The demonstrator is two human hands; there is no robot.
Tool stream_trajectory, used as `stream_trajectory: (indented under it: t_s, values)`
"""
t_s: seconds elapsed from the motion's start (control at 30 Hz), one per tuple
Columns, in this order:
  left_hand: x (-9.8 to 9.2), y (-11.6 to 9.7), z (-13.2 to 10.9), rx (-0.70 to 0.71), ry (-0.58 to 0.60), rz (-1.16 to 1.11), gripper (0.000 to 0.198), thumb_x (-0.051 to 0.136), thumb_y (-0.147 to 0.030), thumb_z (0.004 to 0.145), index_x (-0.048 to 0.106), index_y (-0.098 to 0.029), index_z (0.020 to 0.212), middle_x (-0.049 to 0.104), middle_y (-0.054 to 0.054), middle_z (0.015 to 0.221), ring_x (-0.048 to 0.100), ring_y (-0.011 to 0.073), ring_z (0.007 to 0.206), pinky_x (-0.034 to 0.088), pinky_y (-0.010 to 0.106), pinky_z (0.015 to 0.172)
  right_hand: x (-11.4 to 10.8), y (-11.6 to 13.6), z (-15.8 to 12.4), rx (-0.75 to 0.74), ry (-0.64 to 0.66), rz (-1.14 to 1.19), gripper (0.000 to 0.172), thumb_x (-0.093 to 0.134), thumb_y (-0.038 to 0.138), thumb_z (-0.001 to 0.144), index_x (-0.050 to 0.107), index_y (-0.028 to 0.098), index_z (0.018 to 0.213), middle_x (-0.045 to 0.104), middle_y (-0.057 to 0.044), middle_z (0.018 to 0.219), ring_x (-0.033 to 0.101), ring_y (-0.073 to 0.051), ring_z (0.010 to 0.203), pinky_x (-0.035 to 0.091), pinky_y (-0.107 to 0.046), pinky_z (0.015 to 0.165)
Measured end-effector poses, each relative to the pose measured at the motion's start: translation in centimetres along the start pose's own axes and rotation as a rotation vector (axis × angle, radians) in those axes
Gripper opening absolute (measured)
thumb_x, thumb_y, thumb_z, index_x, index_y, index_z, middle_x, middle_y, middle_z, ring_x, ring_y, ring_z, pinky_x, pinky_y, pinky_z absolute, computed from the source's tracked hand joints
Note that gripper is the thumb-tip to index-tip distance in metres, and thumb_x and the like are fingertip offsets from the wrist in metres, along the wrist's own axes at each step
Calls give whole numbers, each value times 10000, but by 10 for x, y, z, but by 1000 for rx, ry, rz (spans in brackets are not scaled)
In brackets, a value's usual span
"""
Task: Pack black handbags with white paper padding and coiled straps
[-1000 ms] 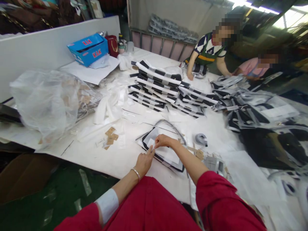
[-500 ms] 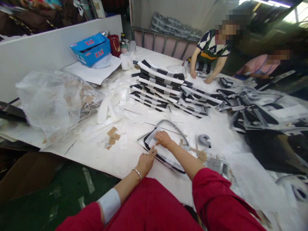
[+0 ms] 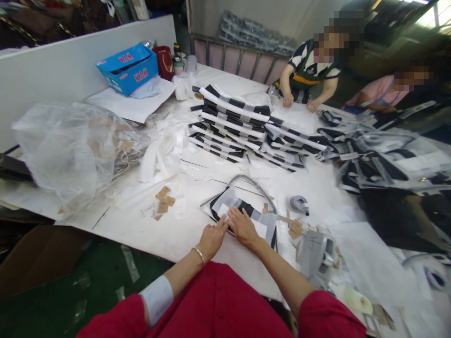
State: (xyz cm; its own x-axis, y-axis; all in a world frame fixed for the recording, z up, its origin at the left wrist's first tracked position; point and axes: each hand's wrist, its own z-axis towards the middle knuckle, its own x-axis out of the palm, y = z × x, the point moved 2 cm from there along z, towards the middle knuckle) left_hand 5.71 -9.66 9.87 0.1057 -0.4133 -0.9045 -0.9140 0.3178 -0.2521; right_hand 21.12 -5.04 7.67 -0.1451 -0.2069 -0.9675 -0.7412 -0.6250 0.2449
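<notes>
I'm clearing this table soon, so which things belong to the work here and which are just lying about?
Part of the work: left hand, right hand, striped black-and-white piece under them, matching striped stack.
Lying about: blue KAM box, plastic bag of tan tags, grey coil.

Blue carton (image 3: 127, 69) stands at the far left of the tabletop (image 3: 116, 234); clear plastic bag (image 3: 59, 145) lies nearer. Striped fabric stacks (image 3: 229, 124) occupy the center. Gray roll (image 3: 299, 204) lies right of center. Co-worker (image 3: 310, 75) stands at the far edge.
</notes>
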Motion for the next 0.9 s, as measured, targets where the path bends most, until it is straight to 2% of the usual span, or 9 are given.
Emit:
stream_trajectory:
  t_s: [0.1, 0.23, 0.3, 0.43, 0.53, 0.63, 0.73, 0.9]
  values:
    - [-2, 3, 0, 9, 3, 12, 557, 350, -44, 910, 390, -202, 1443, 345, 190, 1530, 707, 211, 868, 549, 364, 759, 0, -10, 4, 40, 24, -30, 528, 389, 425, 998, 417, 158, 1452, 381, -121, 1524, 290, -275, 1432, 178, -518, 1172]
    - [-5, 7, 2, 40, 2, 20, 590, 346, -27, 896, 380, -222, 1452, 350, 167, 1535, 708, 200, 856, 546, 364, 769, -15, -20, 10, 176, 2, -77, 590, 422, 485, 976, 402, 151, 1462, 374, -125, 1527, 278, -317, 1432, 147, -567, 1166]
    - [-6, 11, 4, 65, 13, 21, 597, 350, -23, 889, 387, -229, 1448, 359, 155, 1533, 708, 197, 858, 545, 359, 772, -18, -14, 7, 191, -15, -89, 617, 436, 491, 968, 380, 141, 1474, 361, -132, 1533, 258, -316, 1440, 147, -561, 1169]
    - [-8, 20, 8, 121, 25, -22, 568, 380, -70, 903, 378, -219, 1451, 389, 160, 1515, 705, 223, 884, 555, 376, 759, -6, 7, -9, 68, 27, -79, 714, 515, 540, 920, 340, 152, 1493, 365, -139, 1531, 249, -299, 1447, 171, -529, 1175]
    - [-12, 26, 14, 166, 31, -83, 549, 394, -102, 913, 381, -228, 1446, 430, 147, 1490, 699, 247, 919, 555, 388, 752, 6, 14, -17, 101, 75, -67, 803, 578, 583, 867, 328, 153, 1496, 361, -144, 1534, 257, -310, 1442, 173, -543, 1169]
    - [-18, 32, 21, 203, 35, -115, 467, 388, -134, 933, 460, -249, 1380, 505, 119, 1431, 692, 246, 948, 549, 366, 750, 15, 18, -19, 174, 100, -63, 823, 631, 551, 840, 330, 153, 1494, 336, -134, 1549, 232, -316, 1449, 127, -549, 1178]
    - [-24, 38, 29, 223, 46, -131, 384, 372, -138, 942, 559, -252, 1258, 619, 91, 1285, 689, 236, 956, 540, 333, 743, 21, 25, -20, 260, 77, -86, 824, 664, 475, 833, 313, 150, 1503, 291, -130, 1569, 180, -318, 1466, 84, -540, 1188]
    - [-35, 47, 43, 236, 86, -147, 324, 414, -119, 909, 630, -222, 1128, 715, 85, 1031, 686, 243, 967, 522, 339, 800, 18, 40, -20, 368, 66, -48, 787, 672, 345, 826, 316, 170, 1505, 301, -121, 1566, 190, -322, 1464, 104, -551, 1182]
